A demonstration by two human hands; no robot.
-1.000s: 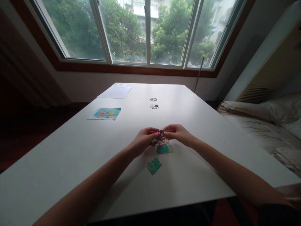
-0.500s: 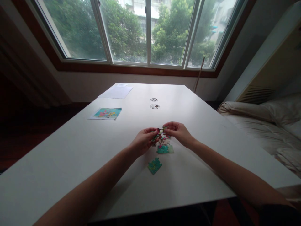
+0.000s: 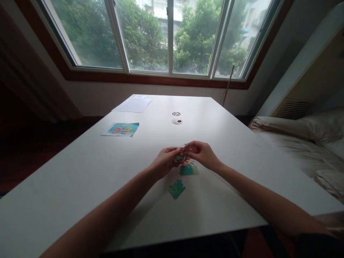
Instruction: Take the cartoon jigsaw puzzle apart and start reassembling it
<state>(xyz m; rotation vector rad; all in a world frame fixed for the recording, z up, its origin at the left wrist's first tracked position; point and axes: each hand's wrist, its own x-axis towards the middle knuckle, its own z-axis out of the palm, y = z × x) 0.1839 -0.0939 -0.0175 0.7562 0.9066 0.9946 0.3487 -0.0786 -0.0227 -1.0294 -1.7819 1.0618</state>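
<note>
Both my hands meet over the middle of the white table (image 3: 80,179). My left hand (image 3: 164,163) and my right hand (image 3: 202,154) each pinch a small cluster of colourful jigsaw pieces (image 3: 180,156), and the fingertips nearly touch. Just below the hands a partly joined patch of puzzle (image 3: 188,170) lies on the table. A separate teal chunk of joined pieces (image 3: 176,188) lies nearer to me, apart from both hands.
A colourful picture card (image 3: 122,129) lies on the table's left side, and a white sheet (image 3: 133,104) lies at the far left. Two round cable holes (image 3: 176,121) sit mid-table. A cream sofa (image 3: 303,143) stands to the right. Large windows (image 3: 166,36) fill the far wall.
My hands parted slightly with the pieces held between them, then came back together. Now they are lower and closer over the puzzle patch.
</note>
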